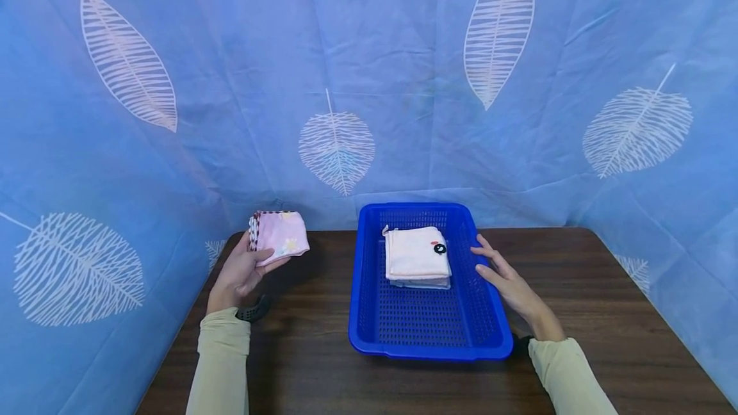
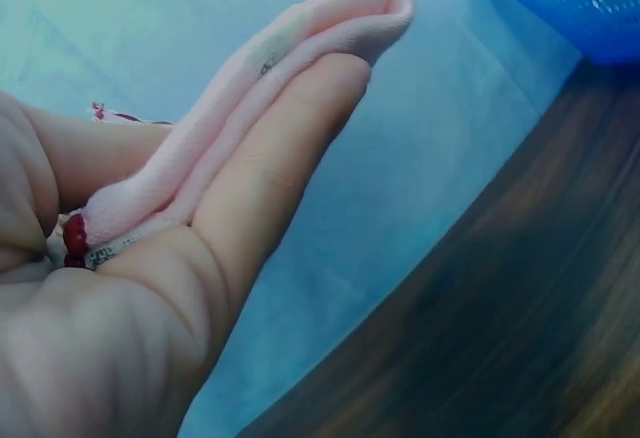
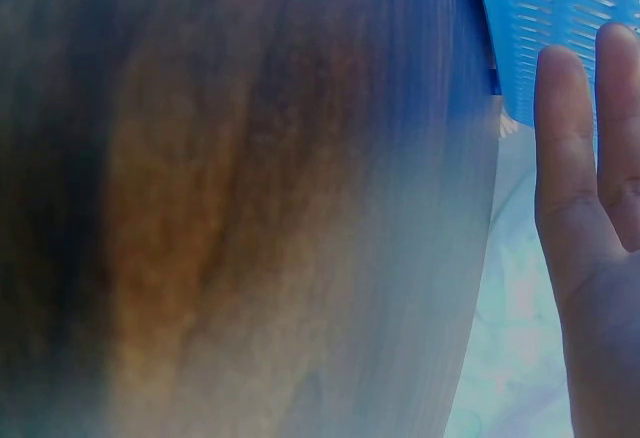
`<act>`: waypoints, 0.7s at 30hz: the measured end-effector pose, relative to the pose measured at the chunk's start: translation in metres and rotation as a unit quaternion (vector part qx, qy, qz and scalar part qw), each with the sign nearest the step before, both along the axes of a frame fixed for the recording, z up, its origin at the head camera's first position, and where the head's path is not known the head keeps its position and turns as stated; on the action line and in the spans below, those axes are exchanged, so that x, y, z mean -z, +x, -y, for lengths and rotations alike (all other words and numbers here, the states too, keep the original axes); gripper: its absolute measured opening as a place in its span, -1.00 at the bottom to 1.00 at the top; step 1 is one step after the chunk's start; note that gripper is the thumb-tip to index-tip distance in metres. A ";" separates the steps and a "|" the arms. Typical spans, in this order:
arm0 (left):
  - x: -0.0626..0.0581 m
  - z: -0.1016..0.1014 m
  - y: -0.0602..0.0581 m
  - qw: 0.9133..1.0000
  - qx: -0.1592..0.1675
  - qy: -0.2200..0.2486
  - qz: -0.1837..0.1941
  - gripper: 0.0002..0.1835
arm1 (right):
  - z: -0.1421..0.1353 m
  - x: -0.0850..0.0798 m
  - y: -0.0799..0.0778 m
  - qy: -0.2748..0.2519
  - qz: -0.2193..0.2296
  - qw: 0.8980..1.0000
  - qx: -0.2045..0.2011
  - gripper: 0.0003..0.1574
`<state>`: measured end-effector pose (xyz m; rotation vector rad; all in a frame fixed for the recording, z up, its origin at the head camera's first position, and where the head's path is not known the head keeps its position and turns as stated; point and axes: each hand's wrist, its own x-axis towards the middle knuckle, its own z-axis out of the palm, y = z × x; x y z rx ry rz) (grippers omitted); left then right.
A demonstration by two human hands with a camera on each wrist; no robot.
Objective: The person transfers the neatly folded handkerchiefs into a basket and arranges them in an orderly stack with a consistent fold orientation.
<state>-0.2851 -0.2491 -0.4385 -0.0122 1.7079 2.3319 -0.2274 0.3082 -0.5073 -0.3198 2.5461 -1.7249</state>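
Observation:
A folded pink towel [image 1: 282, 234] with a dark-and-white patterned edge is held in my left hand [image 1: 239, 272], pinched between thumb and fingers above the table's left side. Its folded layers [image 2: 230, 108] show from the side in the left wrist view. My right hand [image 1: 516, 287] is at the right side of a blue plastic basket [image 1: 429, 352], fingers extended by its rim; whether they touch it I cannot tell. Inside the basket, toward its far end, lies a small stack of folded towels [image 1: 416, 253], the top one pale with a black round patch.
The dark wooden table [image 1: 311, 332] carries the basket near its middle. Behind and on both sides hangs a blue cloth [image 1: 398, 146] printed with white leaves. A black band [image 1: 254, 308] is on the left wrist.

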 end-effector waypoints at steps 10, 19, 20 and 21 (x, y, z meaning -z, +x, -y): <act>-0.009 -0.012 0.000 1.000 0.020 0.016 -0.012 -0.17 | 0.000 -0.001 0.001 -0.009 -0.011 1.000 -0.008 -0.37; -0.015 -0.028 0.000 0.999 0.025 0.028 -0.014 -0.16 | 0.001 -0.001 0.001 -0.006 -0.005 1.000 -0.002 -0.35; -0.016 -0.030 0.000 0.999 0.025 0.031 -0.011 -0.15 | 0.001 -0.002 0.001 -0.005 -0.004 1.000 -0.001 -0.35; -0.016 -0.031 -0.001 0.999 0.025 0.035 -0.009 -0.14 | 0.001 -0.002 0.001 -0.004 -0.003 1.000 0.000 -0.35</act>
